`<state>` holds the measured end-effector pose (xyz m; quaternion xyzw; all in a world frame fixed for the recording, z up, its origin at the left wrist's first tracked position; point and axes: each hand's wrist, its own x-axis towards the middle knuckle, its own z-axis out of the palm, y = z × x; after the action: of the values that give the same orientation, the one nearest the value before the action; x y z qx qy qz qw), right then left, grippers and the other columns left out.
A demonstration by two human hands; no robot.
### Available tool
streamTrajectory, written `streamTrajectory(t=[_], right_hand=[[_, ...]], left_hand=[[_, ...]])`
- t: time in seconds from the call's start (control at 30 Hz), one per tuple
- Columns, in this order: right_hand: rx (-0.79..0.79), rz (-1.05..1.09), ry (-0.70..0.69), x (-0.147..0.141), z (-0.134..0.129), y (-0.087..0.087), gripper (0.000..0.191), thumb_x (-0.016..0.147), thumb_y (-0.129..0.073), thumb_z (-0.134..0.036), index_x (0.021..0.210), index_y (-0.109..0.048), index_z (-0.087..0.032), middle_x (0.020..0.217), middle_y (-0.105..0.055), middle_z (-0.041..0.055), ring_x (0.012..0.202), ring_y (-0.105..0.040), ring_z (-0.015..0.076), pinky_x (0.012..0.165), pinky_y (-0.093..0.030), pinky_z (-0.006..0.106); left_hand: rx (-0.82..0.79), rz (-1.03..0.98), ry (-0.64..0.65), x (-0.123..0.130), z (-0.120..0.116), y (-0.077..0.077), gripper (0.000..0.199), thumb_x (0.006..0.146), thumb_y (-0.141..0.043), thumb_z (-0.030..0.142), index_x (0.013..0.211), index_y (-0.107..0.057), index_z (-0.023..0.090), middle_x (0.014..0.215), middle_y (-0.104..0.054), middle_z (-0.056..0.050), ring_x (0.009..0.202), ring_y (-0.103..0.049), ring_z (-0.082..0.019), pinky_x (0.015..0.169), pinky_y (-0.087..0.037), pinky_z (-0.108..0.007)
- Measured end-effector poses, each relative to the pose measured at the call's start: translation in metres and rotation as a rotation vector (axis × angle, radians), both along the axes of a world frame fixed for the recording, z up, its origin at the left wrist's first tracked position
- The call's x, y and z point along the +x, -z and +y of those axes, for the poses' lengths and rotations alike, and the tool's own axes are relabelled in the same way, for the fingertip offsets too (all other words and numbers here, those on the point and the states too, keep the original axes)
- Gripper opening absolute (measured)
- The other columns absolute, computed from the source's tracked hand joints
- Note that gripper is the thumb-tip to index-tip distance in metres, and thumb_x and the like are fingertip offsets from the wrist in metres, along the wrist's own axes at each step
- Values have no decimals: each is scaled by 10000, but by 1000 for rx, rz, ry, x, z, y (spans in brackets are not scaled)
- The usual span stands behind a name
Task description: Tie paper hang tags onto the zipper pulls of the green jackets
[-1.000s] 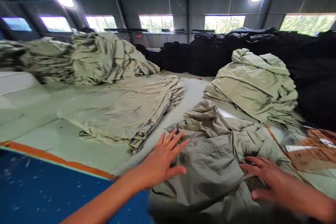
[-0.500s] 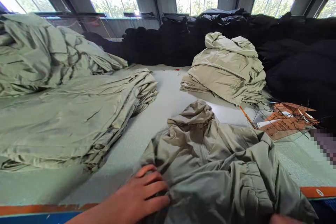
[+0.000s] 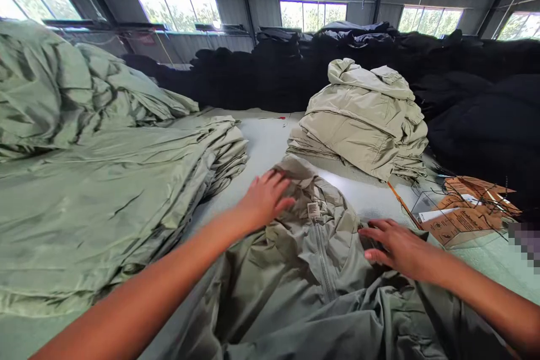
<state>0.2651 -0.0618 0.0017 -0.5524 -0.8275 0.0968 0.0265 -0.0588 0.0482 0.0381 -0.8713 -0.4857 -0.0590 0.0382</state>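
Note:
A grey-green hooded jacket (image 3: 282, 275) lies in front of me, its hood toward the far side. Down its middle runs a zipper (image 3: 324, 261), and a small white label (image 3: 314, 210) shows inside the neck. My left hand (image 3: 266, 198) rests on the left side of the hood, fingers stretched and the thumb apart. On the right shoulder area lies my right hand (image 3: 392, 247), its fingers extended and spread from the thumb. Neither hand visibly grips the cloth. The jacket's lower part runs out of view at the bottom.
Flat-laid green garments (image 3: 97, 208) are stacked on the left, with a loose heap (image 3: 76, 87) behind. A folded tan pile (image 3: 358, 118) stands at the back right. Brown paper tags with black strings (image 3: 468, 219) lie at right. Dark bundles (image 3: 261, 81) line the back.
My left hand has moved from the jacket's side up to the hood. My right hand has come from the bottom edge to the shoulder area. The hood now lies opened, showing the label.

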Motion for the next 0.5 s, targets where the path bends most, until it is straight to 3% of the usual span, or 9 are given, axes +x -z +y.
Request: streamTrajectory(t=[0.07,0.13,0.27,0.37,0.5], right_hand=[[-36,-34,109,2,-20,17,629,893,-478,-602,1436,-450,-285,1517,-381,155,1392,-317,408,1067,-318,599],[-46,-76,239,-3,-42,36,702,848,-527,-631,1460,-395,-315,1573,-256,152,1431,-165,464,1071,-202,701],[-83,-19,211,-19,-75,56,805,783,-581,-675,1475,-331,-348,1588,-155,151,1427,-42,500,1051,-112,762],[-103,49,198,-24,-78,45,789,801,-555,-681,1478,-329,-345,1583,-156,161,1429,-39,493,1054,-94,764],[-104,163,186,-21,-70,14,743,827,-535,-669,1453,-415,-289,1566,-243,178,1440,-112,456,1091,-123,718]], left_hand=[[-163,53,130,-7,-18,15,739,864,-526,596,1494,-312,273,1590,-210,-148,1426,-219,-425,1080,-239,-641],[-273,104,271,-16,-34,28,783,845,-519,643,1511,-228,353,1611,-142,-104,1451,-146,-418,1087,-188,-671],[-323,151,291,-34,-33,33,744,872,-489,625,1510,-229,342,1594,-198,-107,1459,-138,-394,1098,-171,-666],[-230,162,310,-34,-23,27,704,868,-510,610,1486,-313,335,1551,-315,-117,1426,-251,-404,1100,-166,-668],[-27,124,472,-3,-23,24,691,845,-524,634,1457,-382,346,1504,-409,-95,1392,-339,-390,1132,-127,-643]])
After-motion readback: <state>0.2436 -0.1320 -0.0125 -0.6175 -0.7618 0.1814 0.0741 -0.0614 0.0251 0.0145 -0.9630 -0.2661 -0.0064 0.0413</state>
